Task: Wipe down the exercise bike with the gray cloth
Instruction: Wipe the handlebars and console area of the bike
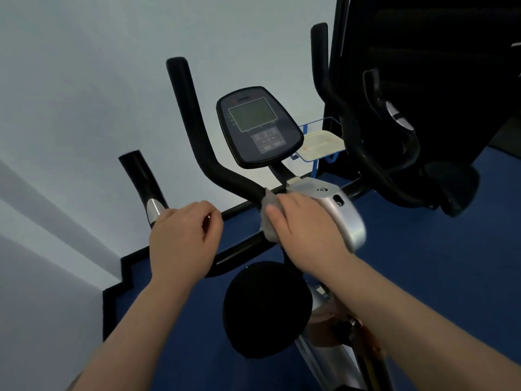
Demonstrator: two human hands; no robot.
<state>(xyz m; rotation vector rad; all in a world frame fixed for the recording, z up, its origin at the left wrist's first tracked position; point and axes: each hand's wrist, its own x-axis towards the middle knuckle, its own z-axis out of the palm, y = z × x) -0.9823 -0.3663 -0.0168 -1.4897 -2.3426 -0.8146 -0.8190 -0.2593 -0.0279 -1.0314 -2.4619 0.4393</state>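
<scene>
Forearms: both of yours enter from the bottom edge, bare, reaching up and forward over the exercise bike [342, 218].
Right hand [307, 224]: your fingers curl down over the gray cloth [269, 218], pressing it onto the black handlebar [197, 128] where the bar meets the silver stem housing.
Cloth position: bunched under your right palm and fingers; only its left edge shows, sticking out past your index finger. It touches the foam end of the bar.
Left hand [183, 235]: fingers curled over the lower handlebar, just beside the silver pulse pad; thumb and forefinger tips nearly meet. The grip itself is hidden under the hand, so you cannot tell how firm it is.
Hand spacing: near each other, not touching.
Console [259, 128]: dark oval panel with a greenish screen, tilted toward you, above and behind the cloth.
Floor [423, 263]: blue, with black trim along the pale wall.
Behind, right: a second dark machine [394, 136]; a small blue rack holding a pale tray [321, 145].
</scene>
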